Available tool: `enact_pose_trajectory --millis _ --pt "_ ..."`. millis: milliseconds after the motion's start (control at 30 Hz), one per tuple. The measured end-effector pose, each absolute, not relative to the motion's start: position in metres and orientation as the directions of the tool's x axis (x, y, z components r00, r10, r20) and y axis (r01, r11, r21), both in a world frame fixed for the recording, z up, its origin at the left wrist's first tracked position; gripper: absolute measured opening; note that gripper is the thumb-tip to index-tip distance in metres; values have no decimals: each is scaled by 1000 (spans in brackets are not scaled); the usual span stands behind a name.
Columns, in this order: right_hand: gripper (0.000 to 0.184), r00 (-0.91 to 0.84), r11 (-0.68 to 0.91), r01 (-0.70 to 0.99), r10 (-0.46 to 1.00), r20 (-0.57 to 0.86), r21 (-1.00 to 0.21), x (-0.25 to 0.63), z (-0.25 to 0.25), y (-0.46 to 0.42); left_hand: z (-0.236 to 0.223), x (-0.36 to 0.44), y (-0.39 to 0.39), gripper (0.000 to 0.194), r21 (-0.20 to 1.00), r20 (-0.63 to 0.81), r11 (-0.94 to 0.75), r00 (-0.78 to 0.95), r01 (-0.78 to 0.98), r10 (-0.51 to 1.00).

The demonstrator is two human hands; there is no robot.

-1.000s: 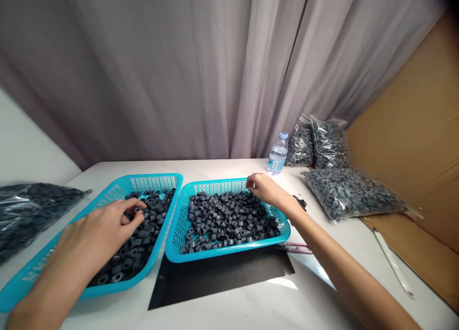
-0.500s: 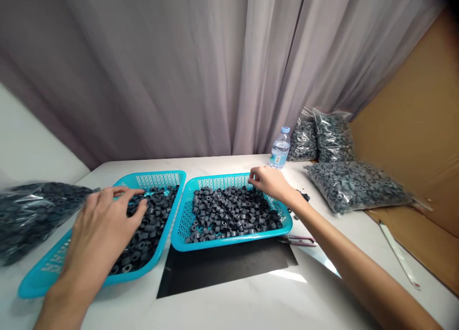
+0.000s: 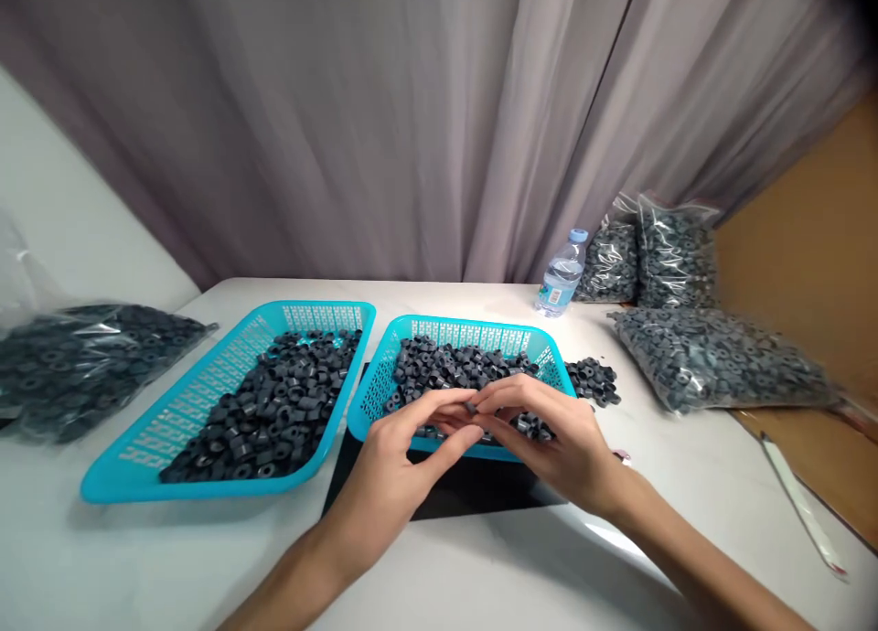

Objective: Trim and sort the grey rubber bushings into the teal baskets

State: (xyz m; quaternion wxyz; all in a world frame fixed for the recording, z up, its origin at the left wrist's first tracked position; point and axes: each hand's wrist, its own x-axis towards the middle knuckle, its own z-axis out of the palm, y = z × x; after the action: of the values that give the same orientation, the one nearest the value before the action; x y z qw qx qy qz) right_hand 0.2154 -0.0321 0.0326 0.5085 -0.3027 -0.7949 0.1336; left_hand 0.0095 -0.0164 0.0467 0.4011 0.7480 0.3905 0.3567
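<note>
My left hand [image 3: 401, 457] and my right hand [image 3: 566, 434] meet fingertip to fingertip above the front edge of the right turquoise basket [image 3: 370, 410]. Pinched between them is a small dark grey plastic ring [image 3: 471, 409], mostly covered by the fingers. Many similar short, hollow pieces [image 3: 445, 361] fill that basket, partly hidden by my hands. To the left, a second turquoise basket [image 3: 171, 491] holds more of the same dark pieces [image 3: 288, 407]. A black sheet [image 3: 453, 498] lies under the right basket.
A loose pile of pieces [image 3: 594, 381] lies right of the baskets. A water bottle [image 3: 562, 274] stands behind, near filled clear bags [image 3: 720, 361]. Another filled bag [image 3: 102, 357] is at left. A long pale tool [image 3: 802, 508] lies at right; a pink handle [image 3: 623, 456] peeks out beside my wrist.
My left hand has left the left basket, and my right hand has come back from the right basket's far side. Both now meet at a small ring. The view has shifted slightly.
</note>
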Motion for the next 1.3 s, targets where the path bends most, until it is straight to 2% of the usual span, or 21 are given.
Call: enact_pose_trajectory --millis 200,500,667,767,900,1067,1200,1300 --pt "25 -192 673 296 737 648 -678 213 31 -37 42 11 -16 23 925 236 -332 407 184 882" --pt "46 -223 669 240 744 630 -704 217 22 -38 35 9 -17 23 932 264 -328 332 154 906" --pt "51 -255 626 164 773 581 -762 223 20 -37 36 12 -20 13 929 279 -344 349 138 894" --pt "52 -257 595 122 792 553 -795 223 23 -38 38 12 -20 11 954 246 -288 344 78 906" --pt "52 -164 501 7 855 493 -866 228 28 -32 43 11 -14 16 993 116 -103 365 -57 924" --pt "31 -63 411 -62 908 414 -910 246 30 -17 51 11 -13 22 994 40 4 394 -112 918" --pt "27 -102 343 -30 933 344 -939 255 30 -11 58 9 -14 22 997 77 -71 406 -30 910" --pt "28 -138 298 55 948 288 -953 256 29 -11 64 -2 -7 22 947 209 -276 335 166 919"
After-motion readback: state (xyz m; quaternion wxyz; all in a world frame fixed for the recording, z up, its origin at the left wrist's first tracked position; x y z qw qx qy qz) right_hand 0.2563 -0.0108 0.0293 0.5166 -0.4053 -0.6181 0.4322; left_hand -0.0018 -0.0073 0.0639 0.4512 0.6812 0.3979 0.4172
